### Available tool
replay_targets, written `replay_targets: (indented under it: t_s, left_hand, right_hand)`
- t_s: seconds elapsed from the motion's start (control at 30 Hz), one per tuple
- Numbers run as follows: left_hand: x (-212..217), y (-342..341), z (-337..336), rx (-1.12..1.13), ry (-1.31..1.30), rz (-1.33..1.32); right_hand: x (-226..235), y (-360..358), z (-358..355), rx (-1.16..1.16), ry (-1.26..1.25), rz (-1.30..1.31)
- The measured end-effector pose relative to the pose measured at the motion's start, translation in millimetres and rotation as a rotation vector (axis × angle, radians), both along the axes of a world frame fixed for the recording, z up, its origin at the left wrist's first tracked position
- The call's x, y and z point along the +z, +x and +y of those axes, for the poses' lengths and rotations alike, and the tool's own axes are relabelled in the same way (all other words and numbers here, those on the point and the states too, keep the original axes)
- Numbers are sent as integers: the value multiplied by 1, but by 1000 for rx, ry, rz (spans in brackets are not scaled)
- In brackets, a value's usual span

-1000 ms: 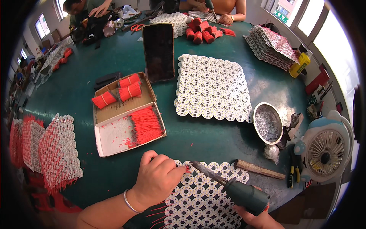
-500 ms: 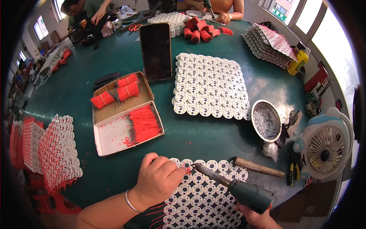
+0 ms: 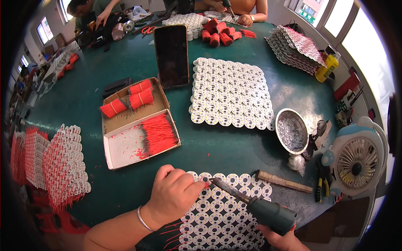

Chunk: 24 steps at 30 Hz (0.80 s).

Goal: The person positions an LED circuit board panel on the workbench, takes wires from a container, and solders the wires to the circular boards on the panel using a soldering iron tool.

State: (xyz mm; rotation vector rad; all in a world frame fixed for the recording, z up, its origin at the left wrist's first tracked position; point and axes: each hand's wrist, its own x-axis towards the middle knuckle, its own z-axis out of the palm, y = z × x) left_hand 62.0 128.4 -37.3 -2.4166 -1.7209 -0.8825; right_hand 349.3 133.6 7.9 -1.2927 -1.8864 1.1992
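Observation:
My left hand (image 3: 173, 194) is closed in a pinch over the upper left of a sheet of round white circuit boards (image 3: 217, 206). Short red wires (image 3: 206, 184) stick out from its fingertips. In my right hand (image 3: 278, 237) is a dark green soldering gun (image 3: 271, 214), its handle wrapped by the fingers. The gun's tip rests close to the pinched wires, over the top rows; whether it touches a board is too small to tell. Several red wires trail off the sheet's left edge, beside my left forearm.
An open box (image 3: 109, 151) holds loose red wires and bundles. Beyond stand a phone (image 3: 171, 56) and a second board sheet (image 3: 231, 93). At right are a metal bowl (image 3: 292, 131), a wooden bar (image 3: 284, 181), pliers (image 3: 322, 184) and a fan (image 3: 356, 161). Wired sheets (image 3: 66, 163) lean left. Two people work across the table.
The soldering gun's body has shifted slightly left and up, its tip staying by the wires. My left hand has barely moved. At far left, another person's hand has moved lower.

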Motion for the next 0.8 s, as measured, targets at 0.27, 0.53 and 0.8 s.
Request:
replay_targets:
  t_s: [0.27, 0.53, 0.8]
  left_hand:
    - [16, -5, -8, 31, -20, 103]
    - [33, -1, -34, 41, 106, 99]
    - [5, 2, -27, 29, -27, 32]
  right_hand:
    - [-1, 15, -12, -75, -120, 76]
    - [-5, 18, -19, -84, -328, 114]
    - [-6, 9, -20, -31, -176, 23]
